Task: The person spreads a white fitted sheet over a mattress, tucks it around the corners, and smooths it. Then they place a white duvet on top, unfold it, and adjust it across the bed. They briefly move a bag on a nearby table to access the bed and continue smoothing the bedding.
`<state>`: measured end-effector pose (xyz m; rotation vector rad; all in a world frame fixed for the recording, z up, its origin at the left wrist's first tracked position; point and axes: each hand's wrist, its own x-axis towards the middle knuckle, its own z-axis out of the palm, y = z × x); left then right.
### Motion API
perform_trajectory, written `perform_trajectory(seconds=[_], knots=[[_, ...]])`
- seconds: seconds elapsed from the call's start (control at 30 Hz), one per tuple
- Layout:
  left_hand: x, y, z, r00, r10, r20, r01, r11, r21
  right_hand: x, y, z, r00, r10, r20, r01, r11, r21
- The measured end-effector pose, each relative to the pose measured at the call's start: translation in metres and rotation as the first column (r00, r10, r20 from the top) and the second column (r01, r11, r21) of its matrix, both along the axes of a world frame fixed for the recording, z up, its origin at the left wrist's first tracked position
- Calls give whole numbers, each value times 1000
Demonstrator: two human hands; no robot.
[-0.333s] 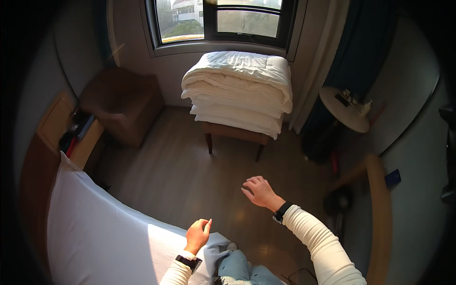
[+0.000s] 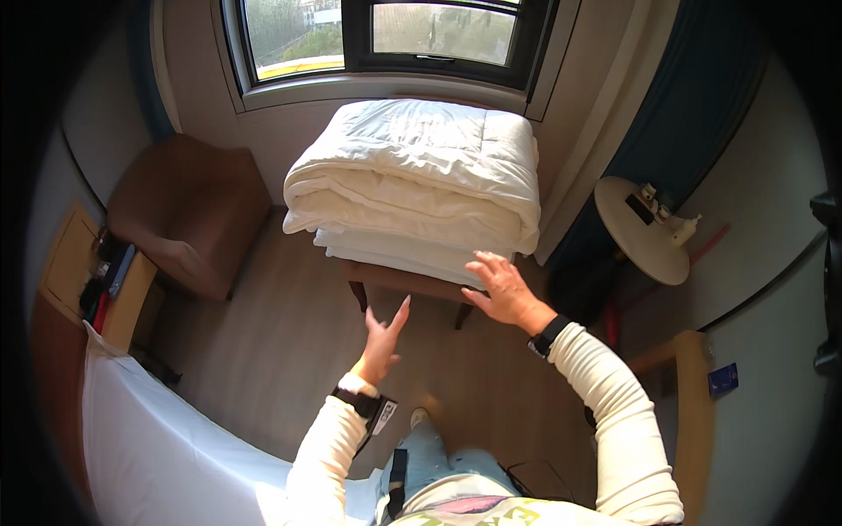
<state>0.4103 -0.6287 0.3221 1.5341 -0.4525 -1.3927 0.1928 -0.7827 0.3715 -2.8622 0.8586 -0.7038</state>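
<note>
A thick folded white duvet point(image 2: 412, 175) lies on top of flat white pillows point(image 2: 386, 250), stacked on a brown bench point(image 2: 399, 279) below the window. Both my hands reach toward this stack with nothing in them. My left hand point(image 2: 381, 342) is above the floor in front of the bench, thumb and fingers spread. My right hand point(image 2: 507, 294) is raised near the bench's right front corner, fingers apart and slightly curved. In the picture its fingertips come close to the lower right of the stack; contact cannot be made out.
A bed with a white sheet point(image 2: 175, 438) fills the lower left. Beyond it are a wooden bedside cabinet point(image 2: 132, 294) and a brown armchair point(image 2: 197, 219). At the right stand a round table point(image 2: 631, 228) with small items and a wooden frame point(image 2: 695, 412).
I have moved forward, so the stack appears nearer and larger. My left hand has left the bed's edge and spread its fingers. Both hands have moved up toward the bench.
</note>
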Motion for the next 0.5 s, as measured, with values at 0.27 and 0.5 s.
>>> perform_trajectory(seconds=[0.27,0.5], knots=[[29,-226,-27,668,614,-420,-599,779,187,41,-203,83,941,190,-282,-180,982,63],[46,-315,-48,563,812,-154,-797,483,-362,163,-436,110,911,153,-383,-163,987,6]])
